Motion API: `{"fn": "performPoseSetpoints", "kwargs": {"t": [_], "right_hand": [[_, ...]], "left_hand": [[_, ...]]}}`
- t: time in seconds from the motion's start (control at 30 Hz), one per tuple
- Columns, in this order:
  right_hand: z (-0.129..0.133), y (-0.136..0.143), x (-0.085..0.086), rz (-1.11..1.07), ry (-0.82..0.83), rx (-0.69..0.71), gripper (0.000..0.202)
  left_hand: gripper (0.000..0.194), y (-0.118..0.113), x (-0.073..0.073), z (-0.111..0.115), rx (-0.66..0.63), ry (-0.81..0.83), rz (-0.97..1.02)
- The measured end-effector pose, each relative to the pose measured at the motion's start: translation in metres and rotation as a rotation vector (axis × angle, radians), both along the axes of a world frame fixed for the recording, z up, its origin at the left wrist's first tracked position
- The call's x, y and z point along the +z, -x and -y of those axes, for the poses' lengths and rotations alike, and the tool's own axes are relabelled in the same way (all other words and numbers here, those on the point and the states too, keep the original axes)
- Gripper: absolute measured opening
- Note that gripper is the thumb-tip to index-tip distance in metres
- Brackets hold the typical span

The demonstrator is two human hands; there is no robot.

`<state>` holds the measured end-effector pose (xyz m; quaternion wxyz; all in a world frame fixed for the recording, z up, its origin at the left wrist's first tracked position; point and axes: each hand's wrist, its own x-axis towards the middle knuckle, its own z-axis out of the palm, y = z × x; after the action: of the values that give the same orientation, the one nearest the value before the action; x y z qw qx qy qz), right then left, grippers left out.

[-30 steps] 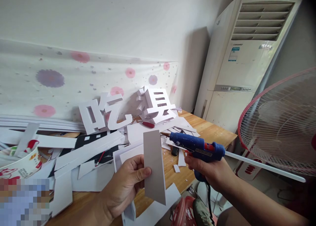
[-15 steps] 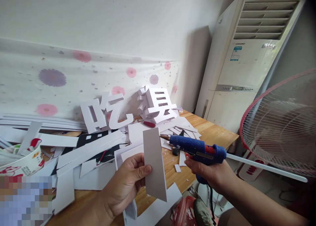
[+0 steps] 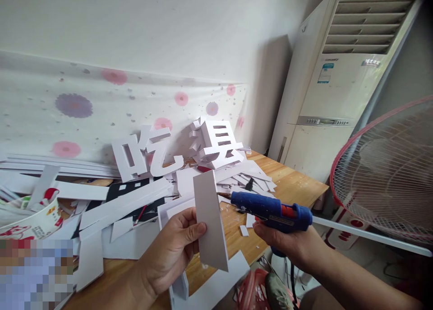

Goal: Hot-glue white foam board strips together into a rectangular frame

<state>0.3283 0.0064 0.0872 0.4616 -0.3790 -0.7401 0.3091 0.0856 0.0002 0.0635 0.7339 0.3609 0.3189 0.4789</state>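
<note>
White board strip [image 3: 209, 219] stands roughly upright above the near part of the worktop [image 3: 297, 179], pinched between the thumb and fingers of the left hand [image 3: 179, 242]. To the strip's right, the right hand [image 3: 287, 240] is wrapped around the grip of a blue glue gun [image 3: 264, 205]. Its nozzle [image 3: 224, 195] points at the strip's right edge, though whether it touches I cannot tell. The hands are apart from each other, each clamped on its own item. A white rod [image 3: 368, 234] sticks out of the gun's rear, farther right of the strip.

Just behind the strip, partly covered by the left hand, is a white walled piece [image 3: 163, 213]. Beyond the strip lean two raised shapes: the left character [image 3: 160, 154] and the right character [image 3: 221, 150]. Both show depth and side walls, so I judge them largely built. The strip itself is joined to nothing visible, so its bonding looks undone; any glue on its edge is too small to make out. Left of the strip lie a black sheet [image 3: 111, 192] and a paper tub [image 3: 43, 219]; well to its right stands a fan [image 3: 382, 165].
</note>
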Motion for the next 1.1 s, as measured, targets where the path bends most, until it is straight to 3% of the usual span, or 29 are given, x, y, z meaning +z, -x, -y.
{"fn": "performPoseSetpoints", "kwargs": {"t": [0.3,0.57,0.87,1.1], "right_hand": [[0.0023,0.0022,-0.0033,-0.135,0.237,0.148,0.023],[0.0022,-0.0007,-0.0032,0.016,0.132,0.038,0.026],[0.0025,-0.0018,-0.0049,0.044,0.139,0.042,0.029],[0.0048,-0.0005,-0.0050,0.066,0.055,0.039,0.022]], "left_hand": [[0.028,-0.0002,-0.0015,-0.0011,0.018,0.011,-0.001],[0.029,0.0003,-0.0021,-0.0017,0.013,-0.002,0.015],[0.028,0.0029,-0.0036,-0.0020,0.045,-0.005,0.048],[0.027,0.0030,0.0013,-0.0033,0.074,-0.008,0.062]]}}
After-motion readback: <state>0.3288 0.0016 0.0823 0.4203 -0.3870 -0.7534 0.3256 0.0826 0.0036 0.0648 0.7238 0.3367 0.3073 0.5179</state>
